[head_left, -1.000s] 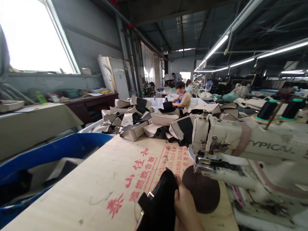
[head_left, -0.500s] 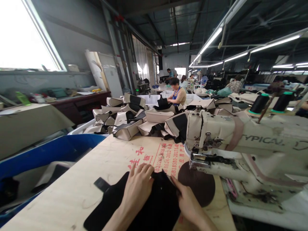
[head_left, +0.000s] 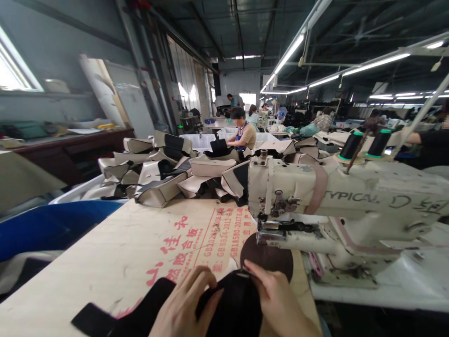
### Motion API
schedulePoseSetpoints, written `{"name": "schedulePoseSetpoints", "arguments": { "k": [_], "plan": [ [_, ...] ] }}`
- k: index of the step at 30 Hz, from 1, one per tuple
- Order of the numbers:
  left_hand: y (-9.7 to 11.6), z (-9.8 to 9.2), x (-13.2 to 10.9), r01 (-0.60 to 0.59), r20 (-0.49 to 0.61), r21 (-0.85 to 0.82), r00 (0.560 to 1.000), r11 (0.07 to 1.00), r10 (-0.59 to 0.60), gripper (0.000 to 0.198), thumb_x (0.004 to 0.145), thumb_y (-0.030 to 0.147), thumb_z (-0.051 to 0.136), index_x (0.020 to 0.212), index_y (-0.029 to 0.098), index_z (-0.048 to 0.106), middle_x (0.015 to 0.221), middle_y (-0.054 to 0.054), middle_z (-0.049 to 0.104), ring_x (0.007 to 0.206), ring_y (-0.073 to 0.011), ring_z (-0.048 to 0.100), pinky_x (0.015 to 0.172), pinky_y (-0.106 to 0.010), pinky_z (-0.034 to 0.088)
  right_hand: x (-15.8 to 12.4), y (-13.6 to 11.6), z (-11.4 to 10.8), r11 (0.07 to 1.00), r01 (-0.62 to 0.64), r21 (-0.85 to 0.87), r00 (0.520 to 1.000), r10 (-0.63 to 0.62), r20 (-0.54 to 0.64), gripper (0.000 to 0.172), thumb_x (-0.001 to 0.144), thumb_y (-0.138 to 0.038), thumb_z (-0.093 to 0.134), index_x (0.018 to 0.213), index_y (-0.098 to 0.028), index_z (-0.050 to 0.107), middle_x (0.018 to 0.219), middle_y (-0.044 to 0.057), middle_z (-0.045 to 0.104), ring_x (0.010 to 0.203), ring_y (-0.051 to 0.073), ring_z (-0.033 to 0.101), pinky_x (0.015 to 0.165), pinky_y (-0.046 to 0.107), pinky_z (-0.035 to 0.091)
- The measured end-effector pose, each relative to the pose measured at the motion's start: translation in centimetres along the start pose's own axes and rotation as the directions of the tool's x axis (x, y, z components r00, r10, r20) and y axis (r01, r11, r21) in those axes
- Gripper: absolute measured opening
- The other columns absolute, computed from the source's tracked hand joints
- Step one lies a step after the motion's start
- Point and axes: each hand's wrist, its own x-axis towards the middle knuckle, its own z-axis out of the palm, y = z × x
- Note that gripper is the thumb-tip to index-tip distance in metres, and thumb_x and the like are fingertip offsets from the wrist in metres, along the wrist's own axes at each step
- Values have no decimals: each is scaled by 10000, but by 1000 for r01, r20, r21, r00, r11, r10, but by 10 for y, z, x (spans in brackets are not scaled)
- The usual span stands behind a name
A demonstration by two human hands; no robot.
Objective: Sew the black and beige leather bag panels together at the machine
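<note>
The left hand (head_left: 187, 304) and right hand (head_left: 280, 299) have drawn back from the red print (head_left: 185, 245), baring more of it; both pinch the black piece (head_left: 238, 309), held over the board (head_left: 94, 264) near the brown disc (head_left: 277, 262).

The black piece (head_left: 241, 306), partly hidden by the left grip (head_left: 186, 300), is cut off below.

White tubes (head_left: 289, 55) glare in long lines under a dim roof (head_left: 259, 32); the window (head_left: 12, 69) is burnt out to white. Soft, pale light covers the table (head_left: 80, 267). At its near edge the black cloth (head_left: 242, 309) loses detail. Wide-angle stretch tilts the cabinet (head_left: 126, 100), slightly blurred, beyond the far left corner.
</note>
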Motion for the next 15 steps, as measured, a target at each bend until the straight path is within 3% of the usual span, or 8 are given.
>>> {"name": "schedulePoseSetpoints", "arguments": {
  "k": [2,5,8,11,15],
  "plan": [
    [-3,9,14,-74,-51,117,995,990,81,309,839,291,460,1124,219,554,1071,-73,613,982,-214,590,815,-297,470,-3,-1,-19,999,35,-22,999,-35,18,440,848,-101,375,1250,-218,510,1148,26,592,1035,163,578,916,275,452],
    [4,26,36,-113,206,168,975,979,77,482,851,144,342,1307,279,418,961,-64,655,833,-203,651,698,-296,501,2,8,-41,995,65,-74,995,-59,82,409,857,-129,394,1240,-195,520,1136,47,597,1035,180,578,923,317,458],
    [15,36,50,-120,340,116,937,986,74,594,796,22,277,1306,285,429,961,-67,664,833,-196,658,699,-290,499,5,27,-53,995,86,-51,991,-80,109,373,888,-156,378,1226,-193,532,1221,47,539,1127,177,514,974,342,424],
    [21,37,56,-134,337,89,937,987,97,535,831,64,282,1293,274,452,984,-75,652,802,-192,658,674,-284,503,4,40,-57,993,112,-46,987,-106,117,345,912,-221,406,1239,-224,518,1293,32,474,1192,173,452,1028,361,371],
    [18,40,60,-255,323,50,919,966,226,449,856,120,324,1247,248,504,1042,-59,640,892,-194,634,758,-287,505,2,44,-55,982,159,-106,982,-146,117,328,910,-251,438,1219,-202,537,1213,39,547,1129,154,509,1003,313,406]
  ]
}}
